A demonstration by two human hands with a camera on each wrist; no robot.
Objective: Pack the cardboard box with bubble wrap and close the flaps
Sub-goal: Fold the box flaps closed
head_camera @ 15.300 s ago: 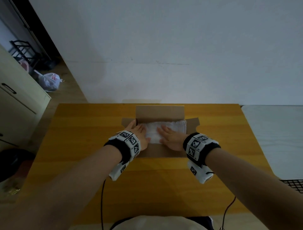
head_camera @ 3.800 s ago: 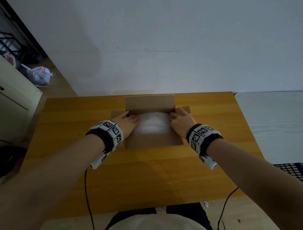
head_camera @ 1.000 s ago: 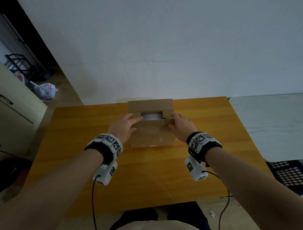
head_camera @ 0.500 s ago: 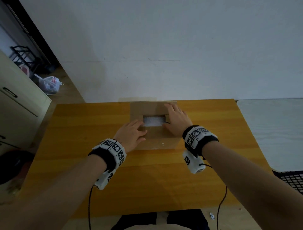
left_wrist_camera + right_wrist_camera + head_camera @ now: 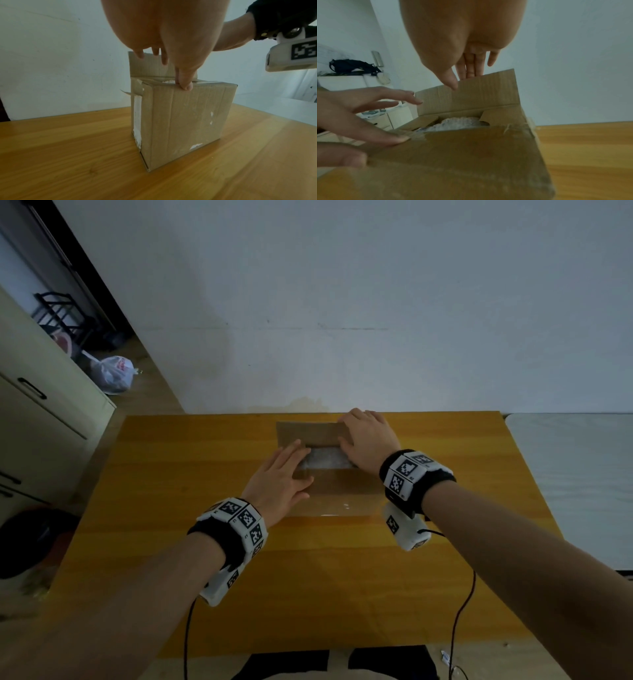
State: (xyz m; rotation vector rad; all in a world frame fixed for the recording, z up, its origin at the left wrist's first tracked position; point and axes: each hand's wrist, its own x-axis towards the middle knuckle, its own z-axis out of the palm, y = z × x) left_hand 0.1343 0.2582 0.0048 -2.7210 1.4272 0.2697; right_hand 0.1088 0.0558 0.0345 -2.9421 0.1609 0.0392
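The cardboard box point(image 5: 342, 491) stands on the wooden table point(image 5: 171, 474) by the wall. Its near flap point(image 5: 453, 155) lies folded down, and my left hand point(image 5: 281, 481) presses flat on it with straight fingers. The far flap point(image 5: 471, 97) stands tilted up. My right hand point(image 5: 368, 438) holds that flap's top edge at its right end, fingers behind it and thumb point(image 5: 451, 82) on its inner face. White bubble wrap point(image 5: 327, 458) shows in the gap between the two flaps. Both side flaps are folded in over it.
A white surface point(image 5: 575, 474) adjoins the table on the right. A cream cabinet point(image 5: 44, 412) and a plastic bag point(image 5: 113, 373) are on the floor side at left. Cables point(image 5: 459, 611) hang from both wrist units over the table's near edge.
The right hand has moved back from the box top to the far flap's upper edge. The left hand stays pressed on the near flap, and the gap over the bubble wrap looks narrower.
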